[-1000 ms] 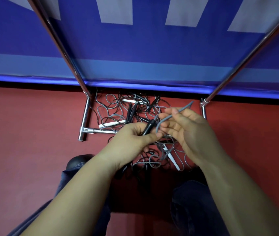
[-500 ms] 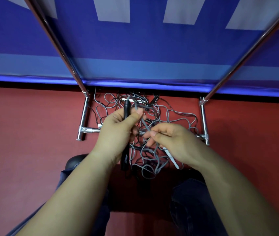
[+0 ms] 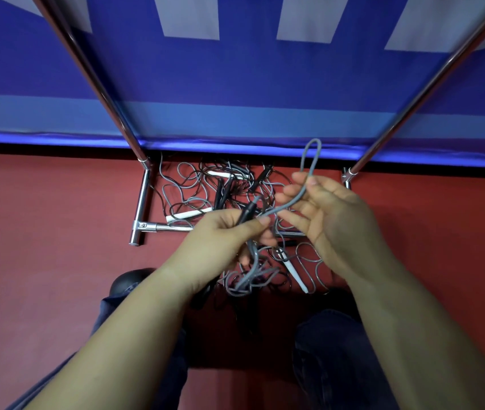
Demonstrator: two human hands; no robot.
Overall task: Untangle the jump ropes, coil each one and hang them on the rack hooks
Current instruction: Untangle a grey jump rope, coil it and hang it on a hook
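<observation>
A tangle of grey and black jump ropes point(image 3: 203, 187) with black and white handles lies on the red floor between the chrome rack's feet. My left hand point(image 3: 220, 244) grips a black handle point(image 3: 245, 216) together with the grey rope running down from it. My right hand point(image 3: 333, 220) pinches the same grey rope point(image 3: 291, 202) between thumb and fingers, and a loop point(image 3: 313, 152) of it stands up above the fingers. More grey rope point(image 3: 250, 279) hangs from my left hand into the pile. No rack hooks are in view.
Two slanted chrome rack poles point(image 3: 102, 93) point(image 3: 430, 84) rise left and right in front of a blue banner point(image 3: 250, 84). The rack's base bars point(image 3: 142, 208) lie on the floor. My knees point(image 3: 333, 350) and a dark shoe point(image 3: 129, 281) are below the pile.
My left hand has dropped and tilted the black handle toward the right. My right hand has risen and lifted a loop of grey rope above the pile.
</observation>
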